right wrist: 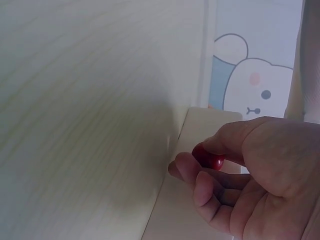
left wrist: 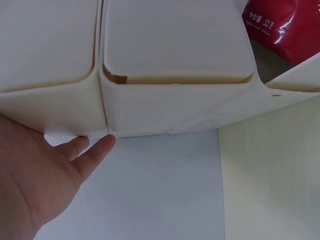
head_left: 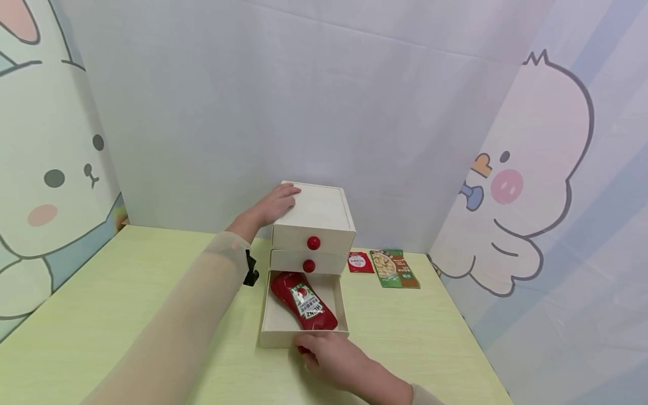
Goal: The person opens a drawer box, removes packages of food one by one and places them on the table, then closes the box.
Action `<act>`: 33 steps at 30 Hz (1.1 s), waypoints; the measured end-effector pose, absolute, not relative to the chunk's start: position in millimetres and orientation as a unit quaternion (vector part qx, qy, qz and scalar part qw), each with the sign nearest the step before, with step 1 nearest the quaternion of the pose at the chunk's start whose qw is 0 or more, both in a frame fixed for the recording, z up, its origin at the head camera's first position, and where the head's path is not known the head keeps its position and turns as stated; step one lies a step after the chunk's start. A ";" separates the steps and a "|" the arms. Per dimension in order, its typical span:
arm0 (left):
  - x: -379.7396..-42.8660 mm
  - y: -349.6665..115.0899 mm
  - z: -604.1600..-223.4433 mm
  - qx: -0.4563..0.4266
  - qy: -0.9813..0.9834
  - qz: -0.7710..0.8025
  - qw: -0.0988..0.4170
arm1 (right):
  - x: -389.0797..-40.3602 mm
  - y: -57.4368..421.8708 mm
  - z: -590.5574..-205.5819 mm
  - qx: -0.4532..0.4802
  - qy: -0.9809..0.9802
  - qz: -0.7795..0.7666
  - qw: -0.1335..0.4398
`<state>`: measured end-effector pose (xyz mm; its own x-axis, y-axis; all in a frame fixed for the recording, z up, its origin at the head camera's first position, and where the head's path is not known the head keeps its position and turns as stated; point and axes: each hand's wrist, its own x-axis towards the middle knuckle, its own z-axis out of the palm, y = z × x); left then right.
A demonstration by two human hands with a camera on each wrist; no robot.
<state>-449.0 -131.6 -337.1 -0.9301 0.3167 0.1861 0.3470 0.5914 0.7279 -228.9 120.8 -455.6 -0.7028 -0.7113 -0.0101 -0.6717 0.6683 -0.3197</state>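
A small white drawer cabinet (head_left: 319, 205) stands on the table with its bottom drawer (head_left: 273, 339) pulled out. Inside that drawer lies a red ketchup pouch (head_left: 309, 304) with a Heinz label. My left hand (head_left: 275, 203) rests on the cabinet's top left edge, and in the left wrist view its fingers (left wrist: 95, 155) stretch along the side. At the drawer's front, my right hand (head_left: 331, 358) pinches the round red knob (right wrist: 209, 157) between thumb and fingers. The two upper drawers, each with a red knob (head_left: 313, 243), are closed.
Right of the cabinet lie a small red packet (head_left: 360, 262) and a green and brown food packet (head_left: 395, 269) on the pale yellow-green table (head_left: 420, 349). A grey curtain (head_left: 324, 112) hangs behind, with cartoon-printed panels at both sides.
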 end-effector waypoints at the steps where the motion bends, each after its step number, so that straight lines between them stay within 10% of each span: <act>1: -449.0 -131.5 -337.2 -0.186 -0.892 -0.412 0.018 | -228.3 121.1 -455.7 -0.381 0.911 -0.146 0.065; 33: -449.0 -130.0 -337.9 -0.186 -0.892 -0.412 0.020 | -218.6 128.5 -452.7 -0.389 0.902 -0.154 0.104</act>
<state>-449.0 -130.0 -337.9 -0.9298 0.3160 0.1886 0.3484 0.5912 0.7274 -218.6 128.5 -452.7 -0.6750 -0.7347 -0.0685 -0.6706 0.6495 -0.3583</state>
